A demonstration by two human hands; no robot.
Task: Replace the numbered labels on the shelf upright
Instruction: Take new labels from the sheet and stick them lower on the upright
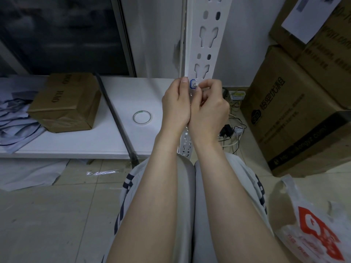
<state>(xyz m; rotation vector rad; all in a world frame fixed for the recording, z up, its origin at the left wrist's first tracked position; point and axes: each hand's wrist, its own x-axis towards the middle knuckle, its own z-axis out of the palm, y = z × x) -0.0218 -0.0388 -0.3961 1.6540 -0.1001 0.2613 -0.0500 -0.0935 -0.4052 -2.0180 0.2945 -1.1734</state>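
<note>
Two hands meet on the white shelf upright (207, 44). The right hand (209, 109) pinches a blue-edged label (192, 84) stuck to it; the left hand (175, 103) lays its thumb alongside, other fingers hidden. Left of the upright sits a closed brown box (66, 103), right of it stacked cartons (284, 111), their contents unseen.

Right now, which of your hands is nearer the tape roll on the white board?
Left. The left hand is just right of the tape roll; the right hand lies beyond it, farther right, pinching at the blue-edged label.

Bare forearms (157, 186); pale grey trousers (187, 179), navy side stripes (127, 184).
</note>
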